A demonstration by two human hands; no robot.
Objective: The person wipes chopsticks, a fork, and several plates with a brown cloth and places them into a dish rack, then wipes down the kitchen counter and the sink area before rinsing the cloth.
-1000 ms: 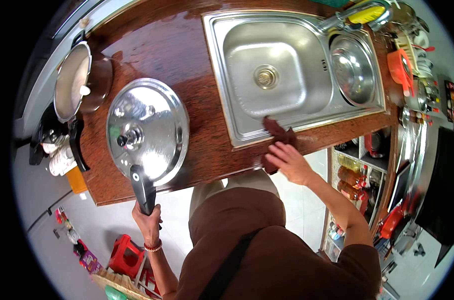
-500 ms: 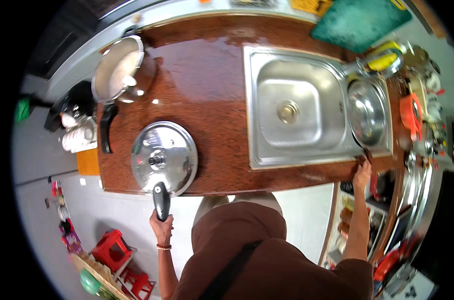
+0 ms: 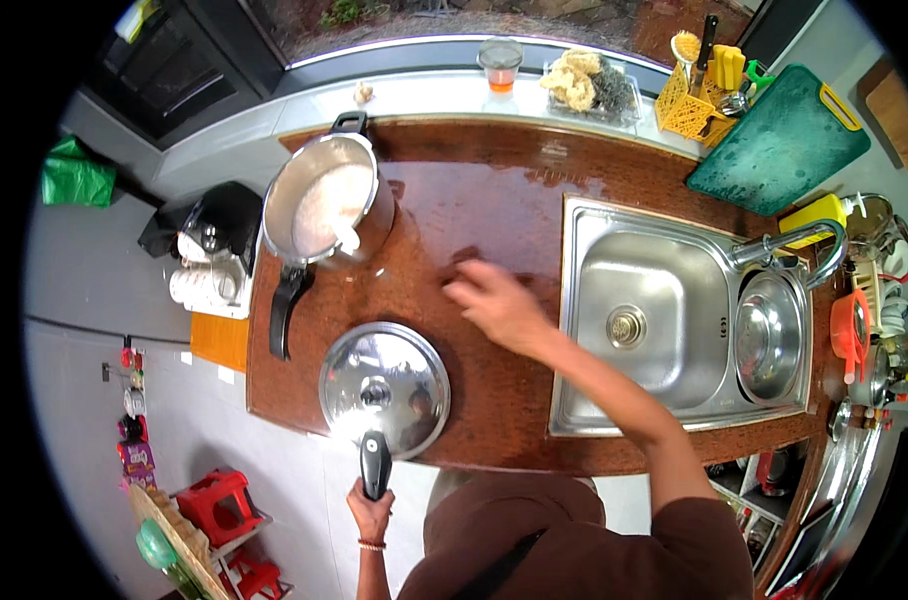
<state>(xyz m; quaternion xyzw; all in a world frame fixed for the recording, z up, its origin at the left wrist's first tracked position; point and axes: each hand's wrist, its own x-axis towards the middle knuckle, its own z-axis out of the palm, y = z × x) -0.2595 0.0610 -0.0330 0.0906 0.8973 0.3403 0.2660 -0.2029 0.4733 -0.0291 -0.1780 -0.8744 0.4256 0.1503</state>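
My left hand (image 3: 371,510) is wrapped round the end of the black handle of a shiny steel pressure cooker lid (image 3: 414,370). The lid lies at the front edge of the brown stone counter, its handle jutting over the edge toward me. Over the middle of the counter my right hand (image 3: 499,308) hangs with loosely bent fingers, somewhat blurred, and I see nothing in them. Behind the lid stands the open pressure cooker pot (image 3: 379,215), with pale, whitish contents inside and a long black handle pointing toward me.
Right of my right hand is a steel sink (image 3: 564,340) with a metal bowl (image 3: 764,330) in its small basin. A green cutting board (image 3: 774,145) leans behind it, beside a yellow utensil basket (image 3: 679,108). A glass cup (image 3: 500,65) stands on the back ledge.
My right hand has left the sink's front right corner and swung left over the counter. My left hand stays on the lid handle. The view has shifted, showing more of the window ledge.
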